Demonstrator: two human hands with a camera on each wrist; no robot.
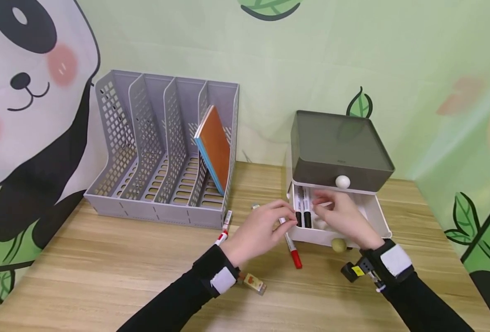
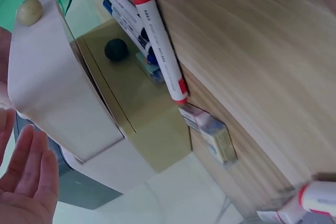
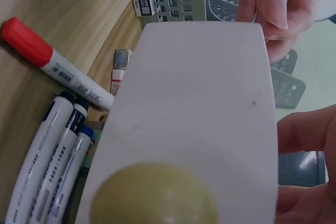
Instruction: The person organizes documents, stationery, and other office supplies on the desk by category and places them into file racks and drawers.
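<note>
In the head view, my left hand (image 1: 265,228) is at the near left corner of the pulled-out white drawer (image 1: 379,214), its fingertips beside the black caps. My right hand (image 1: 342,214) reaches over the same drawer from the right. Two white markers with black caps (image 1: 307,219) lie side by side along its left wall, between the hands. Seen from the left wrist, the fingers (image 2: 37,171) are fairly straight. The right wrist view shows a gap between the right hand's fingers (image 3: 304,129); the drawer front with its olive knob (image 3: 155,198) hides the drawer's inside.
A red-capped marker (image 1: 295,258) and an eraser (image 1: 254,282) lie on the table. Several capped markers (image 3: 52,156) lie beside the drawer unit. Another red marker (image 1: 221,238) lies by the grey file rack (image 1: 158,210), which holds an orange notebook (image 1: 216,147). A dark upper drawer (image 1: 340,143) overhangs.
</note>
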